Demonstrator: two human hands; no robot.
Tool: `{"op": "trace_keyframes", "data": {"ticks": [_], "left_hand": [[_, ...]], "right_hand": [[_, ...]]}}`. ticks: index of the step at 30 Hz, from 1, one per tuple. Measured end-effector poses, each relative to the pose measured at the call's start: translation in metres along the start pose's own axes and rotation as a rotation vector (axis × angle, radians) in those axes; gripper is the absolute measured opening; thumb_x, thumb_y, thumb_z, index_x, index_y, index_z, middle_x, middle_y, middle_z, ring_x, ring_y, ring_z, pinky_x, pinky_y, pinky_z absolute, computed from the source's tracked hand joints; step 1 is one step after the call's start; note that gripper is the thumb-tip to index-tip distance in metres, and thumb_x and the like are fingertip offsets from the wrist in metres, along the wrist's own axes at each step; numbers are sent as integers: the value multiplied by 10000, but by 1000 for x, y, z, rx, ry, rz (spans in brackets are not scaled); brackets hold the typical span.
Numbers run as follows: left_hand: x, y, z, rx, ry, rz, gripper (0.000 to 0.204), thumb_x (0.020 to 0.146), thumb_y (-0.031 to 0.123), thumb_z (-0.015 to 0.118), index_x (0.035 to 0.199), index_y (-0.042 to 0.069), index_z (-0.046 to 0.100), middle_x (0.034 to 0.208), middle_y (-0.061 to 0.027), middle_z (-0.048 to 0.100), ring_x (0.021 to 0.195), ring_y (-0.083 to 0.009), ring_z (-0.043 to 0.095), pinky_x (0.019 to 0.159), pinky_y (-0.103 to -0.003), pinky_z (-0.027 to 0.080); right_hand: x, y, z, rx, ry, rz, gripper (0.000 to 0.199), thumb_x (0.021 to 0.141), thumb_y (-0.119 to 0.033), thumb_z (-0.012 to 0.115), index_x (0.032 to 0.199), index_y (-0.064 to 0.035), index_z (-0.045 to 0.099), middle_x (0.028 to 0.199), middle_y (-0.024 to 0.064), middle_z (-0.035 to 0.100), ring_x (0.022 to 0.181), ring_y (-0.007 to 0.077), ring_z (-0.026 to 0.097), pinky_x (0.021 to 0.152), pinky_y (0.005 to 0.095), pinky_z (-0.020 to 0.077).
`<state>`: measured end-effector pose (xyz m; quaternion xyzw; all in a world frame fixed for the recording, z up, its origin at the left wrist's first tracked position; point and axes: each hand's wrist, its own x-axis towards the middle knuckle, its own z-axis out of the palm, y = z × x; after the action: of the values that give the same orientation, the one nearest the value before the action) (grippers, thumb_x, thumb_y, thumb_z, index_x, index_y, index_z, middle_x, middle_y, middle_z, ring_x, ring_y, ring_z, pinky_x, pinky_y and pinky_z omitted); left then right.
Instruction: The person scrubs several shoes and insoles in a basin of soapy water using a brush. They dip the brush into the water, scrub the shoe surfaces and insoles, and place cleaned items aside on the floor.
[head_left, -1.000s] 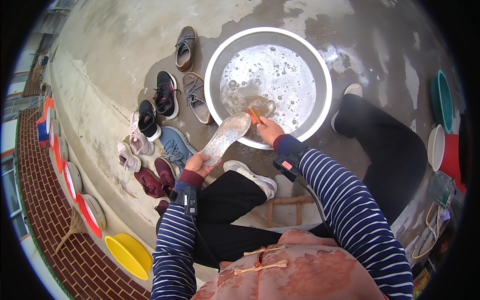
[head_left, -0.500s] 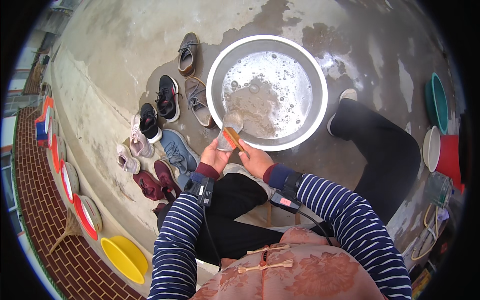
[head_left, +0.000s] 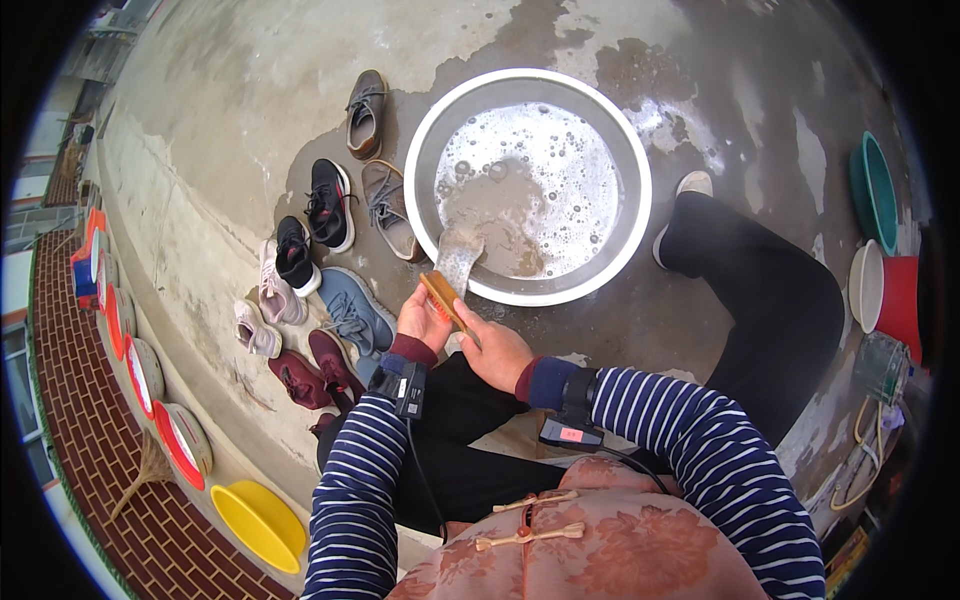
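Observation:
My left hand (head_left: 423,322) is closed round the near end of a long, wet, grey insole-shaped piece (head_left: 458,262). Its far end reaches over the near rim of a large metal basin (head_left: 427,185) and down to the sudsy water. In my right hand (head_left: 497,352) is a wooden scrubbing brush (head_left: 452,300) with orange-red bristles turned downward. The brush lies over the near end of the grey piece, close to my left fingers; whether the bristles touch it cannot be made out. Murky grey-brown water shows around the far end, with white foam and bubbles farther off.
Left of the basin stand grey-brown shoes (head_left: 393,210), black sneakers (head_left: 328,205), pale pink shoes (head_left: 258,330), a blue shoe (head_left: 352,310) and maroon shoes (head_left: 298,378). A yellow basin (head_left: 258,525) sits at lower left. At far right are a teal basin (head_left: 875,195) and a red bucket (head_left: 900,300).
The brush has turned and shifted slightly left along the grey piece, its wooden back now facing up more. My right hand has moved down and left. More foam shows in the basin.

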<state>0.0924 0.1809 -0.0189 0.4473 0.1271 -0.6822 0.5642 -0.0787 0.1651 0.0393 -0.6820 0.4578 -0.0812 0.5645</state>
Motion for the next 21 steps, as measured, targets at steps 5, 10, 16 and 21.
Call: {"op": "trace_keyframes", "data": {"ticks": [5,10,16,21], "left_hand": [[1,-8,3,137,-254,21,393,990,127,401,1368,18,401,1347,-110,507,1225,-240,503,1053,-371,393],[9,2,5,177,-224,13,440,948,57,431,1377,-18,365,1368,-134,483,1263,-244,477,1090,-378,365],[12,8,7,87,-117,-84,449,901,2,429,1348,-26,391,1350,-143,492,1253,-260,481,1081,-394,376],[9,9,7,209,-67,-19,474,868,-50,358,1340,-30,395,1314,-160,508,1234,-282,499,1060,-419,400]], "right_hand": [[44,54,0,10,86,8,533,929,-259,490,1417,-71,388,1089,269,619,928,415,623,832,438,491],[101,120,-31,125,350,188,520,943,-292,466,1420,-94,400,1091,172,630,705,262,641,622,373,529],[110,124,-57,458,167,582,517,948,-303,460,1436,-147,395,871,88,612,531,189,555,417,332,466],[48,76,-6,86,165,65,514,948,-284,480,1430,-131,392,1144,218,631,1051,320,614,835,366,506]]}}
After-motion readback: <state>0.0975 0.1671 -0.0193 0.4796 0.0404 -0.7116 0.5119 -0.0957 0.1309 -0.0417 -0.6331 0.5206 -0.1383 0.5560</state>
